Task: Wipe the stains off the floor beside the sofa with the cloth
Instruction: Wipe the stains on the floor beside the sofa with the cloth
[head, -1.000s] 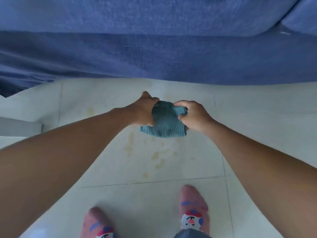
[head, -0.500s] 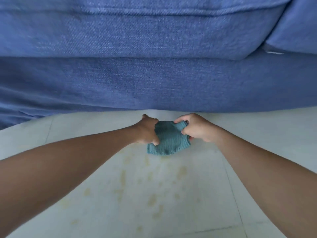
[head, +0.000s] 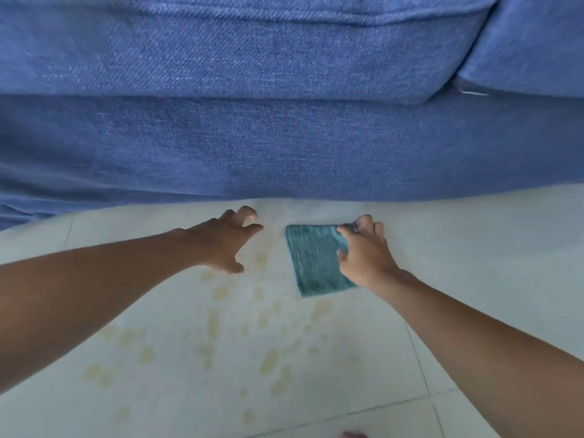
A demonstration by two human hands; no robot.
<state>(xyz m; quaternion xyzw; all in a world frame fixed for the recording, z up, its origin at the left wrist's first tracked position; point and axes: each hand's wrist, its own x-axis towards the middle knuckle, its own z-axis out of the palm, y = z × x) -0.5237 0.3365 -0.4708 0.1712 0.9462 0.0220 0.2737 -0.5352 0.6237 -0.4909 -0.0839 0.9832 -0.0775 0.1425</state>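
A folded teal cloth (head: 313,259) lies flat on the pale tiled floor (head: 474,248), close to the blue sofa's (head: 284,137) base. My right hand (head: 366,254) presses on the cloth's right side, with its fingers gripping the far right corner. My left hand (head: 226,240) hovers to the left of the cloth with fingers spread, holding nothing. Several yellowish stains (head: 271,358) are scattered over the tile nearer to me, below and left of the cloth.
The blue sofa fills the whole upper half of the view, and its front edge runs just beyond both hands. A seat cushion (head: 531,42) sits at the upper right. A toe (head: 354,434) shows at the bottom edge.
Both hands held the bunched cloth in the air; now it lies spread flat on the floor under my right hand, and my left hand has let go and moved left. The view has dropped closer.
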